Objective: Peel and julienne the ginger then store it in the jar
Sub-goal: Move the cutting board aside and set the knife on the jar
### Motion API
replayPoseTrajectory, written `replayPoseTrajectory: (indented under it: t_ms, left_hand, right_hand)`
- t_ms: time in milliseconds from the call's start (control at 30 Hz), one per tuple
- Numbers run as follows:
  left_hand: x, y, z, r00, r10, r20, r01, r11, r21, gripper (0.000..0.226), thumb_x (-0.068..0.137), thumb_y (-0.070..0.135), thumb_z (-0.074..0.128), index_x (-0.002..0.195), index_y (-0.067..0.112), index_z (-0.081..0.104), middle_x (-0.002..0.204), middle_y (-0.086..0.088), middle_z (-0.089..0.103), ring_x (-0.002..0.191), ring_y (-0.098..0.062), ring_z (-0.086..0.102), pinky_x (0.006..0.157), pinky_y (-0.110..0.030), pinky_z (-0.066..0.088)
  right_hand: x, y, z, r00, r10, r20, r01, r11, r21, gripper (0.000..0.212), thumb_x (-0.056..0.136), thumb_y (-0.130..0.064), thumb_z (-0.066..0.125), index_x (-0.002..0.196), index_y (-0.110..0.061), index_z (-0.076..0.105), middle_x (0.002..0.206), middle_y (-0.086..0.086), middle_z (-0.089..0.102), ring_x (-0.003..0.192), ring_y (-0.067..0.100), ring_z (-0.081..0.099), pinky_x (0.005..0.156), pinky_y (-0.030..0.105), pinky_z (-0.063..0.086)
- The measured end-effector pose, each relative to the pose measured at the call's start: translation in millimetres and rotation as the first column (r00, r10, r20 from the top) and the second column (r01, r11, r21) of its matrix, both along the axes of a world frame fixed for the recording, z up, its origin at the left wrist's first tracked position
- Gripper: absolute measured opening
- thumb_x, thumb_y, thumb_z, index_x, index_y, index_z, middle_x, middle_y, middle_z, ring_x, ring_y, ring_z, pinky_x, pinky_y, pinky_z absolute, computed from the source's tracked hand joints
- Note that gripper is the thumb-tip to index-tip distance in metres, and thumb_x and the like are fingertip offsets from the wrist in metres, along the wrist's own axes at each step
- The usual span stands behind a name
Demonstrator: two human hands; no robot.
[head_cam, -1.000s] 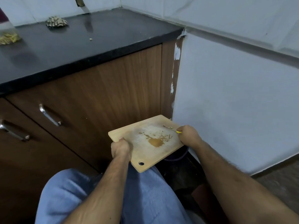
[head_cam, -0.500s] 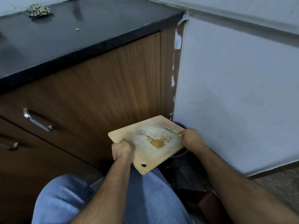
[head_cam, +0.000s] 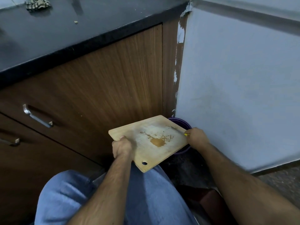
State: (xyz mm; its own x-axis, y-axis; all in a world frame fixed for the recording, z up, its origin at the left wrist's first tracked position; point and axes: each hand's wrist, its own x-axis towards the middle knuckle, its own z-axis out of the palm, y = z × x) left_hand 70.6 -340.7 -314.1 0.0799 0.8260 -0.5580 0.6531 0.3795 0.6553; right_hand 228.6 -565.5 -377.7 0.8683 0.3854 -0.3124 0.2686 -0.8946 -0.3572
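The left hand point(head_cam: 122, 147) clutched the left edge of the pale rectangular wooden chopping board point(head_cam: 148, 142), stiff and light, over a purple bin point(head_cam: 181, 123). The right hand point(head_cam: 195, 135) gripped a yellow-handled knife point(head_cam: 181, 132) at its right edge. Brown ginger scraps point(head_cam: 158, 141), light and clingy, lay mid-board.

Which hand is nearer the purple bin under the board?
Right. The right hand works a knife directly above the purple bin; the left hand grips the cutting board's far edge.
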Motion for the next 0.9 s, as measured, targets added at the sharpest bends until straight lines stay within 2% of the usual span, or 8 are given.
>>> replayPoseTrajectory:
  t_ms: [167,300,367,533,700,900]
  left_hand:
    - [-0.3,-1.1,2.1,1.000,-0.005,-0.010,0.005,1.000,-0.004,0.045,0.102,0.036,0.048,0.134,0.005,0.049,0.126,-0.018,0.061,0.113,-0.038,0.059,0.092,-0.042,0.047]
    - [1.4,-0.7,2.7,1.000,-0.018,-0.025,0.019,1.000,0.004,0.046,0.102,0.036,0.048,0.135,0.005,0.048,0.126,-0.018,0.061,0.113,-0.038,0.060,0.095,-0.044,0.049]
    - [1.2,-0.4,3.1,0.999,-0.023,-0.033,0.023,1.000,0.009,0.046,0.102,0.035,0.048,0.136,0.004,0.047,0.127,-0.019,0.060,0.114,-0.038,0.059,0.095,-0.044,0.048]
    - [0.4,3.4,4.7,0.999,-0.023,-0.038,0.024,1.000,0.017,0.045,0.102,0.035,0.048,0.135,0.003,0.048,0.126,-0.019,0.061,0.113,-0.038,0.059,0.092,-0.041,0.046]
    - [1.4,5.6,7.5,0.999,-0.023,-0.039,0.024,0.999,0.024,0.047,0.102,0.035,0.048,0.136,0.002,0.047,0.128,-0.020,0.060,0.116,-0.039,0.058,0.094,-0.043,0.046]
    - [1.3,11.1,6.8,0.997,-0.035,-0.062,0.037,0.999,0.026,0.047,0.101,0.035,0.050,0.133,0.002,0.049,0.126,-0.020,0.061,0.113,-0.040,0.060,0.094,-0.043,0.048]
  right_hand:
    - [2.8,2.4,-0.1,0.998,-0.066,-0.002,0.066,0.997,0.031,0.038,0.086,-0.008,0.051,0.115,-0.019,0.073,0.118,0.014,0.067,0.107,0.036,0.061,0.091,0.038,0.052]
    - [1.7,23.7,2.7,0.998,0.020,-0.061,-0.014,0.995,0.101,0.039,0.093,-0.009,0.048,0.125,-0.015,0.069,0.120,0.010,0.068,0.110,0.031,0.061,0.097,0.037,0.049]
    - [1.4,31.7,-0.8,0.996,0.041,-0.081,-0.031,0.993,0.116,0.039,0.094,-0.012,0.046,0.126,-0.016,0.068,0.119,0.007,0.069,0.106,0.028,0.063,0.095,0.036,0.051]
    - [2.2,30.5,-3.3,0.998,0.018,-0.059,-0.016,0.999,0.038,0.036,0.092,-0.010,0.048,0.121,-0.013,0.069,0.114,0.010,0.070,0.103,0.030,0.064,0.091,0.037,0.053]
    - [10.0,17.6,-5.8,0.989,-0.146,-0.004,0.146,0.988,-0.058,0.036,0.089,-0.007,0.046,0.118,-0.011,0.067,0.120,0.015,0.065,0.110,0.036,0.059,0.091,0.038,0.053]
    - [8.4,24.2,-7.2,0.997,-0.031,-0.075,0.036,0.998,0.057,0.038,0.091,-0.008,0.050,0.123,-0.016,0.069,0.119,0.010,0.068,0.110,0.031,0.061,0.095,0.036,0.050]
